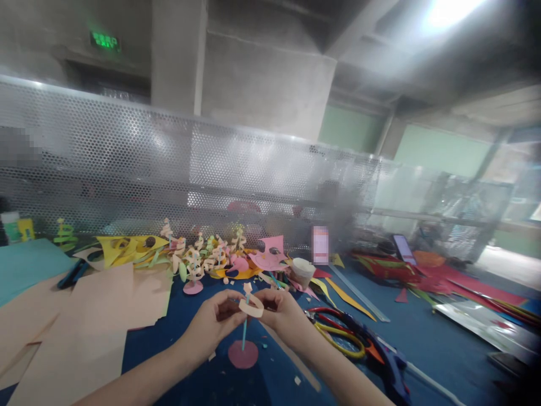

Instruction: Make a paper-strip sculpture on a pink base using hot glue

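Note:
A peach paper strip (252,308) curls in a loop around the upper part of a thin blue stick (244,335). My left hand (213,320) pinches the strip from the left, and my right hand (284,314) pinches it from the right. Atop the stick sits a small peach star (248,288). The stick stands upright on a pink paper disc (243,355) on the blue tabletop. My fingers partly hide the strip's ends. Beyond my left hand stands a similar paper piece on a pink base (193,286).
Peach paper sheets (95,304) cover the left side. Several curled paper pieces (211,254) crowd the back. Scissors with yellow handles (340,338) and a blue glue gun (391,361) lie right of my right arm. A white cup (302,272) stands behind.

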`<state>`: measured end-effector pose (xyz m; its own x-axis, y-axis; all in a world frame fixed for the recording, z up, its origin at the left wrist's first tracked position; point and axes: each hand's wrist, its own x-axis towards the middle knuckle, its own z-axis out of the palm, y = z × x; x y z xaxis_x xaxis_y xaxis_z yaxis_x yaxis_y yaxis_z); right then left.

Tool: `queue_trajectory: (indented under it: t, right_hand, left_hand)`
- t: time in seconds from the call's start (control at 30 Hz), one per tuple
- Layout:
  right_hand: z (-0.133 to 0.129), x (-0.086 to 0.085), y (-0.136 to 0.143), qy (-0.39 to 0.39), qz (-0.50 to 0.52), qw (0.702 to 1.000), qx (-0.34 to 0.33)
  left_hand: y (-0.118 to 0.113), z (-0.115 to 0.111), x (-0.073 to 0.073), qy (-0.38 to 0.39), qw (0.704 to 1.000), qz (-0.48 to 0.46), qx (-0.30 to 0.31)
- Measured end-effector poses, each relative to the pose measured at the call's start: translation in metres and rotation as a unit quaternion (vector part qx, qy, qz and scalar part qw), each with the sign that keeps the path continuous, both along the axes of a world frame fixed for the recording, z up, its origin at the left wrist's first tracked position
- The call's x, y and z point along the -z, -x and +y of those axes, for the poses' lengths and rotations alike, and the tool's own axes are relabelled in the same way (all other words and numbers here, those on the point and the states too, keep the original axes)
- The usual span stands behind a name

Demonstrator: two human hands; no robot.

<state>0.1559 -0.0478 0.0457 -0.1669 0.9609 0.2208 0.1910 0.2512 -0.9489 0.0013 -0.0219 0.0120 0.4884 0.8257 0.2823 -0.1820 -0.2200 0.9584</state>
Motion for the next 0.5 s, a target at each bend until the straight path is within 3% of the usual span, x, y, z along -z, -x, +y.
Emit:
queue_trajectory:
  t: [0.27,0.5]
  right_hand:
    - [0.006,0.017,-0.005,0.010,-0.032,0.999,-0.014]
    - [0.006,0.017,-0.009,0.007,-0.083,0.996,-0.005]
  left_hand:
    - [-0.002,0.000,0.004,-0.006,0.999,-0.007,-0.050]
    - [-0.001,0.004,0.013,0.013,0.999,-0.021,-0.046]
